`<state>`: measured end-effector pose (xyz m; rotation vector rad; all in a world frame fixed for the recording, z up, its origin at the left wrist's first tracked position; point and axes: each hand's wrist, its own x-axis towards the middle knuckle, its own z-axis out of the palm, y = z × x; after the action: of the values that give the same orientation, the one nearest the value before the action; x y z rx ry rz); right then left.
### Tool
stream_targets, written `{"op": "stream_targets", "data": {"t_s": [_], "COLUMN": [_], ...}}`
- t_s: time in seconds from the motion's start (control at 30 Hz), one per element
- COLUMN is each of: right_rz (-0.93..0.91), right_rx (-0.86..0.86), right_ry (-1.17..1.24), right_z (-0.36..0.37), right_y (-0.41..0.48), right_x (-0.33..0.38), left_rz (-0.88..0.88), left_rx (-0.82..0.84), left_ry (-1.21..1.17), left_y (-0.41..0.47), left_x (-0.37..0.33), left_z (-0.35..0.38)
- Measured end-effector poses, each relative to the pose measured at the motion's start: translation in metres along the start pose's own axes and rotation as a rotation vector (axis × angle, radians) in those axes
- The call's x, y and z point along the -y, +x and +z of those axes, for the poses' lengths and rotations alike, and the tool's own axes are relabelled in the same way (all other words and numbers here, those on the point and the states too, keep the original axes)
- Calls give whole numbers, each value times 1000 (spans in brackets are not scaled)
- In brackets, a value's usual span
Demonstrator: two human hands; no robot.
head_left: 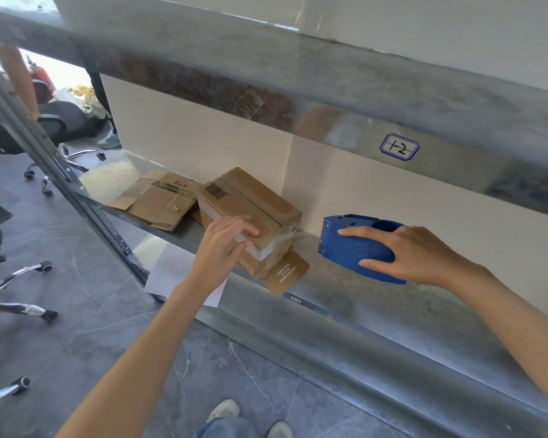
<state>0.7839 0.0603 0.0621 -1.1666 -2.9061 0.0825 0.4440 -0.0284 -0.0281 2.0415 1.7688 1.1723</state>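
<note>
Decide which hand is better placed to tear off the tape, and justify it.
Probably right: the right hand grips the blue tape dispenser, tape stretched to the cardboard box, which the left hand presses.

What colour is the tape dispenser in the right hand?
The tape dispenser is blue, best seen in the head view.
</note>
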Motion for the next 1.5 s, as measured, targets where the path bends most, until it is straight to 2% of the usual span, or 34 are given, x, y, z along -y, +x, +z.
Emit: {"op": "stream_targets", "data": {"t_s": [0.07, 0.3, 0.63, 0.93, 1.37, 1.5], "right_rz": [10, 28, 93, 135, 134, 120], "right_rx": [9, 24, 29, 46, 77, 76], "right_ry": [-4, -12, -2, 0, -28, -60], "right_z": [0, -2, 0, -4, -3, -5], "right_y": [0, 3, 4, 1, 4, 7], "right_x": [1, 6, 15, 21, 22, 25], "left_rz": [3, 77, 135, 257, 200, 95], "left_rx": [50, 149, -12, 64, 70, 86], "left_ry": [-46, 49, 92, 165, 208, 308], "left_y": [7, 22, 18, 27, 23, 17], "left_x": [4, 13, 14, 26, 13, -6], "left_z": [-7, -25, -13, -18, -16, 3]}}
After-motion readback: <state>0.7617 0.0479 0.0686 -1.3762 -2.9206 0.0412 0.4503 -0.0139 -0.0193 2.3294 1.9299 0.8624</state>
